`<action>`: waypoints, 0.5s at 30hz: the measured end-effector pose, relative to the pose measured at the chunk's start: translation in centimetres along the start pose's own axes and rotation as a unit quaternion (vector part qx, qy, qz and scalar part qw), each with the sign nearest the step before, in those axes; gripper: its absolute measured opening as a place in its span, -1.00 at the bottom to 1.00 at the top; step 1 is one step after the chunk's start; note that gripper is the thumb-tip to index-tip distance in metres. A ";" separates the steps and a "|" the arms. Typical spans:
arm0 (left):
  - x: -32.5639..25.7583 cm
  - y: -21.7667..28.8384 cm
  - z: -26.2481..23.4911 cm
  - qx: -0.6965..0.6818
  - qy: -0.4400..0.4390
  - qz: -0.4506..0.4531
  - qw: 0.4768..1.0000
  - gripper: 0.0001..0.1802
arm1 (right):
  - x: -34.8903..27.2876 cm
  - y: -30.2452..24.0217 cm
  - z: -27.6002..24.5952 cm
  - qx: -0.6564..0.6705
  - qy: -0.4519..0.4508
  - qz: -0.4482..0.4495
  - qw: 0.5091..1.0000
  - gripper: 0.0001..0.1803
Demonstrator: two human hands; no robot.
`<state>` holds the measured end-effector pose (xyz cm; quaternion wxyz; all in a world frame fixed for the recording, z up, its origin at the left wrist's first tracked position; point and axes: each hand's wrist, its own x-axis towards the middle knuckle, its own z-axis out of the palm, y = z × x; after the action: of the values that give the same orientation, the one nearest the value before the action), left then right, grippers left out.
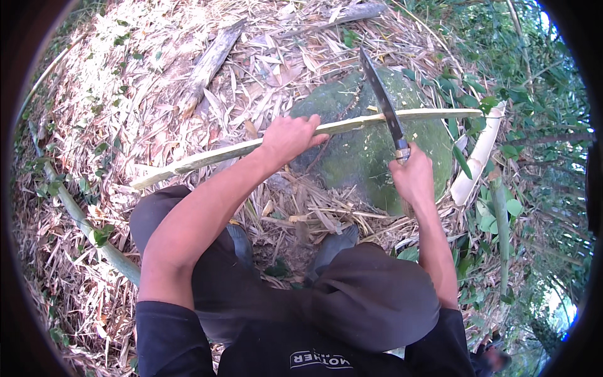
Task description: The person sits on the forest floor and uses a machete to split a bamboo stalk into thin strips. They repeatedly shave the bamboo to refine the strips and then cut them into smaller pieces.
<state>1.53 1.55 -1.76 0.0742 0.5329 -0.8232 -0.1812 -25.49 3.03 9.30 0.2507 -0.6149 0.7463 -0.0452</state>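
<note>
Pale green bamboo pole (377,120) lies across a mossy rounded boulder (352,157); I see my left hand (287,138) clamped around it, while my right hand (412,177) grips a long dark machete (383,103), blade resting on the pole.

Hidden and cut-off parts

The knife's handle is buried inside the right hand (412,176), only its metal collar showing. The left hand (287,137) covers a stretch of the bamboo pole (207,157). Both shoes (333,245) are half hidden under the knees. The mossy rock (364,151) disappears partly beneath dry leaves.
</note>
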 end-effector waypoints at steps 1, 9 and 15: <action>0.0 0.2 0.0 0.000 -0.011 -0.015 1.000 -0.45 | -0.1 -0.1 0.0 0.001 0.000 0.000 1.000 -0.70; 1.6 -1.2 -0.6 -0.147 -0.113 -0.032 0.982 -0.27 | -0.5 1.0 3.2 -0.029 0.083 0.002 0.996 -0.73; 2.3 -1.9 -0.8 -0.175 -0.170 -0.052 0.968 -0.17 | 0.2 2.1 2.1 0.242 0.007 0.083 0.967 -0.73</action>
<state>2.40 -1.37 -1.93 0.0154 0.5148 -0.7504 -0.4142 -26.45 3.81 6.60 0.3896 -0.4714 0.7633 -0.2084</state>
